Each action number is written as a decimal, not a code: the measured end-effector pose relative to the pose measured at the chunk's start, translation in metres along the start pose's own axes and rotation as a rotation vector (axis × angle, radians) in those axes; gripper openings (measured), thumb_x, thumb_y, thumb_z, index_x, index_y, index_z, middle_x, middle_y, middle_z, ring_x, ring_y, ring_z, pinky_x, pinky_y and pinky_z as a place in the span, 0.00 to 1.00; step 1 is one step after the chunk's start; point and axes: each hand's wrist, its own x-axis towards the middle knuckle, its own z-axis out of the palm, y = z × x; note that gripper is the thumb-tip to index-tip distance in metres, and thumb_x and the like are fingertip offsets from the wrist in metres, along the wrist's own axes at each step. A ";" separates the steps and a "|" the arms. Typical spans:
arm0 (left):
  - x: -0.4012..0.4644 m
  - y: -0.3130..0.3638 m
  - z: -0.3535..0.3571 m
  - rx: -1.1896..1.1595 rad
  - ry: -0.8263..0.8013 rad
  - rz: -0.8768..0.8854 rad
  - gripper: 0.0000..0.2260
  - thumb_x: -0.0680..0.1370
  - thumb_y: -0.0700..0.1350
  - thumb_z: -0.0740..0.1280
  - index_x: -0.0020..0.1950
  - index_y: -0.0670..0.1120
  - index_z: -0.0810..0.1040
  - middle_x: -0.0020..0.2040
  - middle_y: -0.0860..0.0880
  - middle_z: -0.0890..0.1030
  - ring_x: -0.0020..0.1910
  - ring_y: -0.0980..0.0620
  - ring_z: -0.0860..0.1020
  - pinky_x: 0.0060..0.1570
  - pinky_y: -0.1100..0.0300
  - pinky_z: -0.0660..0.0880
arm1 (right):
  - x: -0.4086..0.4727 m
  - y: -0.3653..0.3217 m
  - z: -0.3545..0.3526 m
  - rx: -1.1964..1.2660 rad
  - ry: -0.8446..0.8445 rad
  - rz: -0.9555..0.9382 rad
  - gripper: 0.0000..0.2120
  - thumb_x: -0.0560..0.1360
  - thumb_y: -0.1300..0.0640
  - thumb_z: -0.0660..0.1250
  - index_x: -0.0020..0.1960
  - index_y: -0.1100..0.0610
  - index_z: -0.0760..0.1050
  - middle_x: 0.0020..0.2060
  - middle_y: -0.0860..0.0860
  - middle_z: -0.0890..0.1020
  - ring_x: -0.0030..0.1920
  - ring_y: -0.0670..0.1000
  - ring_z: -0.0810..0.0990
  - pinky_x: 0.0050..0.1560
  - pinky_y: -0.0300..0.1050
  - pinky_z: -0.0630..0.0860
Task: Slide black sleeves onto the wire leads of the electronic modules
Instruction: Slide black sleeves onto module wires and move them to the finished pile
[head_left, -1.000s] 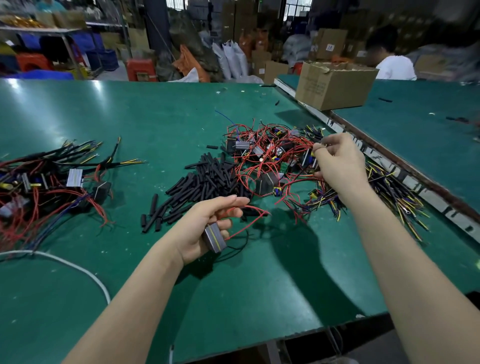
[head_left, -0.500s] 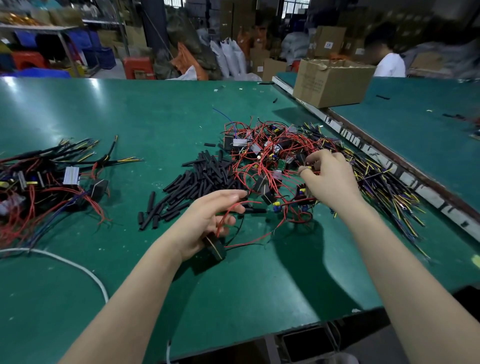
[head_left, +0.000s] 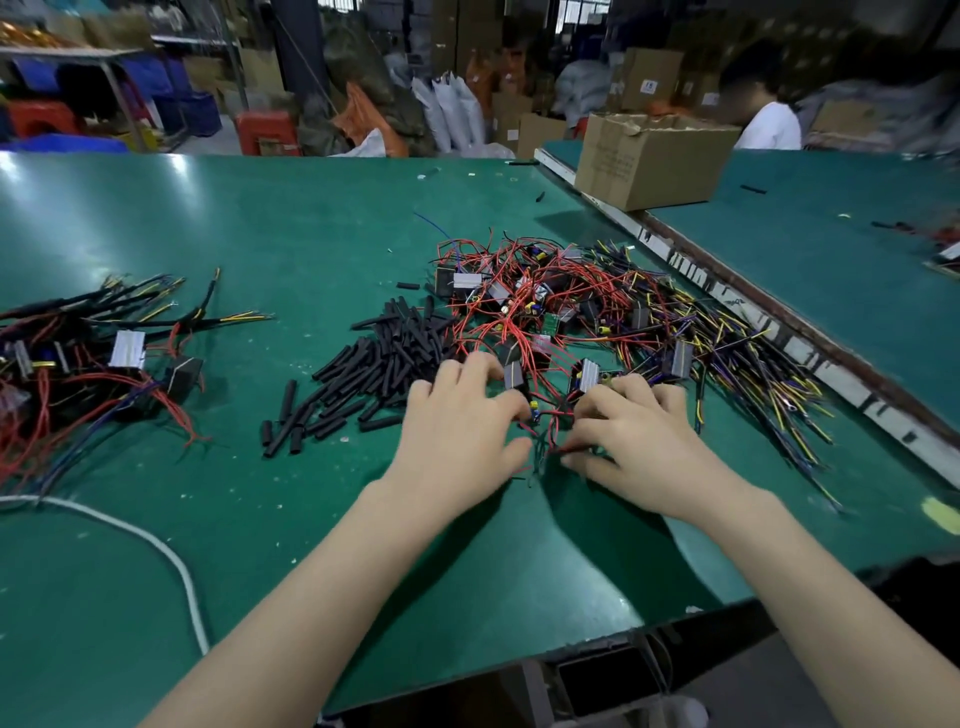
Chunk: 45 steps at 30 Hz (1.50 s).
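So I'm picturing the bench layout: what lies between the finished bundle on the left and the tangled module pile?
In the head view, bare green table and then the heap of black sleeves separate the left bundle from the module pile.

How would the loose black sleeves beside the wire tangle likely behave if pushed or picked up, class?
The black sleeves are short round tubes, so they would probably roll or scatter when pushed across the smooth green table. They look thin and hollow, so likely light. Several lie slightly bent, suggesting some flexibility.

Factory workshop: green benches (head_left: 260, 234), stacked cartons (head_left: 649, 161), wire heaps (head_left: 597, 312).
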 end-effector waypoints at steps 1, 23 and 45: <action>0.001 0.007 0.002 -0.016 -0.016 0.002 0.15 0.75 0.61 0.62 0.59 0.58 0.76 0.61 0.52 0.69 0.60 0.48 0.67 0.54 0.52 0.64 | 0.000 -0.001 0.000 0.080 0.064 0.027 0.12 0.76 0.39 0.62 0.55 0.40 0.78 0.54 0.37 0.74 0.62 0.49 0.63 0.51 0.45 0.51; -0.003 0.027 0.012 -0.588 -0.090 -0.010 0.09 0.81 0.52 0.58 0.54 0.55 0.78 0.34 0.56 0.74 0.44 0.53 0.72 0.58 0.52 0.65 | 0.050 0.004 -0.014 0.477 0.276 0.376 0.11 0.73 0.35 0.63 0.39 0.40 0.75 0.24 0.44 0.71 0.36 0.49 0.72 0.44 0.48 0.56; 0.032 -0.018 -0.059 -0.981 -0.054 -0.348 0.18 0.76 0.61 0.63 0.37 0.49 0.81 0.18 0.58 0.67 0.18 0.61 0.65 0.30 0.61 0.60 | 0.082 0.010 -0.115 0.840 0.013 0.177 0.11 0.74 0.44 0.69 0.42 0.51 0.81 0.21 0.47 0.70 0.22 0.44 0.65 0.22 0.33 0.62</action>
